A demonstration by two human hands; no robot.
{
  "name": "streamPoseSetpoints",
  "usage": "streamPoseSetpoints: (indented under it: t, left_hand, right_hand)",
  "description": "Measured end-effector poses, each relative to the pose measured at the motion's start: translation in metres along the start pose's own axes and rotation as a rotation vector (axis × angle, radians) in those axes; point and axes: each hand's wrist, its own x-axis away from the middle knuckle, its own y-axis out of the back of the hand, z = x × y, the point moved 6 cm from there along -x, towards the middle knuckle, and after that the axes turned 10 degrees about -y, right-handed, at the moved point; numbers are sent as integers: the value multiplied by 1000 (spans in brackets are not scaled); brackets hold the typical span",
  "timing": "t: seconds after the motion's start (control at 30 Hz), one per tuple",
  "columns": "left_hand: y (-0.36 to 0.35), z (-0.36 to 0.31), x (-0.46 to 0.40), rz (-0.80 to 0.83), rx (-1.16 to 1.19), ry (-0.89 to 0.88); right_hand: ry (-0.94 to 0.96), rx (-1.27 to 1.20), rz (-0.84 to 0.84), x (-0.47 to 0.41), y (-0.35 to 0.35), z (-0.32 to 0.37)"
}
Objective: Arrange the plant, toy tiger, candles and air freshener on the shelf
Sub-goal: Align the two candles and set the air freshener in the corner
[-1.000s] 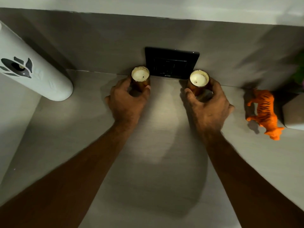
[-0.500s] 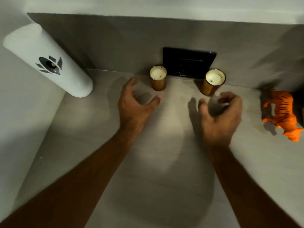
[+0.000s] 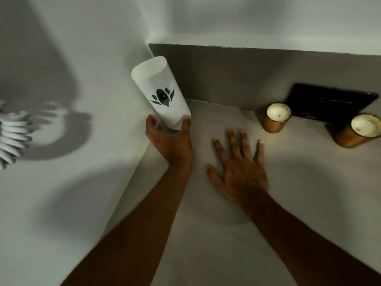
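Note:
The white air freshener (image 3: 162,96), a tall cylinder with a dark lotus mark, stands in the shelf's back left corner. My left hand (image 3: 169,139) wraps around its base, thumb and fingers on either side. My right hand (image 3: 239,164) lies flat on the shelf (image 3: 226,234) with fingers spread, holding nothing. Two candles in amber glass stand at the back right: one (image 3: 276,119) beside the black panel, the other (image 3: 358,131) at the frame's right edge. The toy tiger and plant are out of view.
A black switch panel (image 3: 329,104) is set in the grey back wall behind the candles. A white side wall (image 3: 72,182) bounds the shelf on the left. A white ribbed object (image 3: 12,137) shows at the far left edge.
Both hands let go of the candles and moved left. My left hand took hold of the air freshener's base; my right hand settled flat on the shelf. The view swung left, losing the tiger.

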Motion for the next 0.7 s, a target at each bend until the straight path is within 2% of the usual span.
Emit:
streamPoseSetpoints:
  t: [0.2, 0.7]
  left_hand:
    - [-18, -5, -14, -99, 60, -14]
    - [-44, 7, -30, -91, 145, 23]
  right_hand:
    - [-29, 51, 56, -4, -5, 0]
    - [-4, 100, 140, -5, -1, -1]
